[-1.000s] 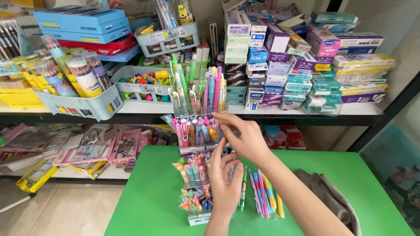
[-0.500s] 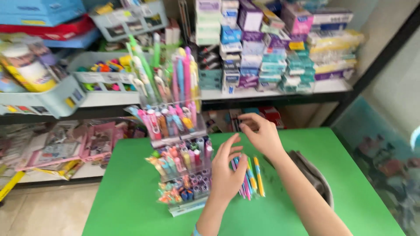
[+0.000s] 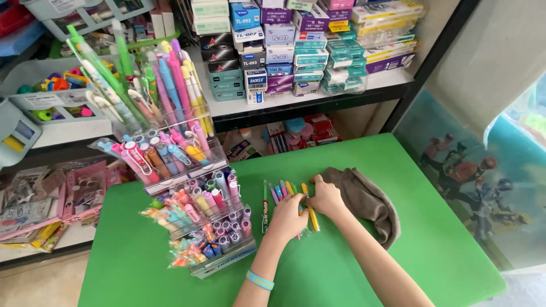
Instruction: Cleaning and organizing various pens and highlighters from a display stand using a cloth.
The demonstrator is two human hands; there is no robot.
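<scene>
A green table (image 3: pixel 398 187) is holding everything. A tall clear rack (image 3: pixel 187 187) full of colourful pens is standing on it at nine o'clock. A row of loose pens (image 3: pixel 284 190) is lying in the middle. A brown cloth (image 3: pixel 367 199) is lying just beside them, at three o'clock. Both hands are resting on the pens.

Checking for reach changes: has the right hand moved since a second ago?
Yes. The right hand came down from the tiered pen display to the loose pens on the green table.

both hands (image 3: pixel 307 207) on pens (image 3: pixel 282 190), green table (image 3: pixel 398 170).
</scene>
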